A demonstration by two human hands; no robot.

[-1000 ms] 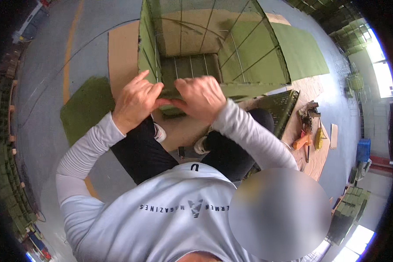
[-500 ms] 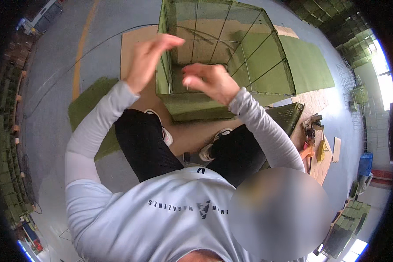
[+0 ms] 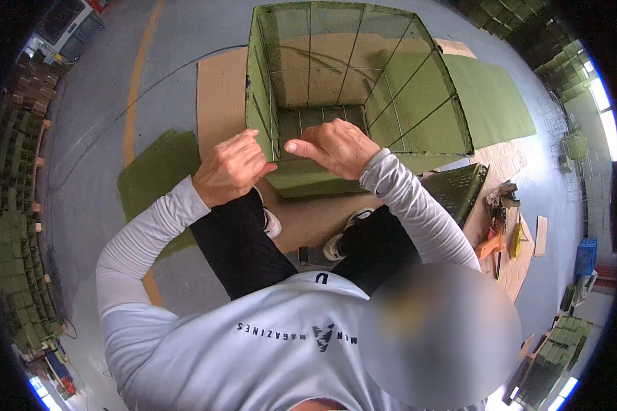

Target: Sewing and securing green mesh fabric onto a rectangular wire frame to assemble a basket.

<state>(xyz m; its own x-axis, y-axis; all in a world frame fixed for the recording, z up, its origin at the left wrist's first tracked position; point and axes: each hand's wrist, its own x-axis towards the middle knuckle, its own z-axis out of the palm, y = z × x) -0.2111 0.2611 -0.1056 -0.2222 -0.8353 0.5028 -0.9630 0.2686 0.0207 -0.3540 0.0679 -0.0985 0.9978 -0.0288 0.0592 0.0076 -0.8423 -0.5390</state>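
Observation:
In front of me stands a large box-shaped cage of thin wire with green mesh sides (image 3: 315, 175), its top open toward me. Over its near left corner my left hand (image 3: 233, 168) is closed, fingers curled and thumb pointing right. My right hand (image 3: 337, 147) hovers above the near rim, its fingers curled under and thumb pointing left. The two hands are a short way apart. Anything inside the fingers is hidden or too thin to make out.
Brown cardboard (image 3: 219, 96) lies under the cage. Green sheets (image 3: 493, 103) are spread to its right and left. A dark green perforated panel (image 3: 459, 192) leans at the right, beside an orange-handled tool (image 3: 490, 245) and a yellow one (image 3: 517, 240). Stacked green pieces (image 3: 14, 205) line the left.
My left hand has come down and nearer to me from above the cage's left edge, and its fingers have curled. The right hand has shifted slightly right and nearer.

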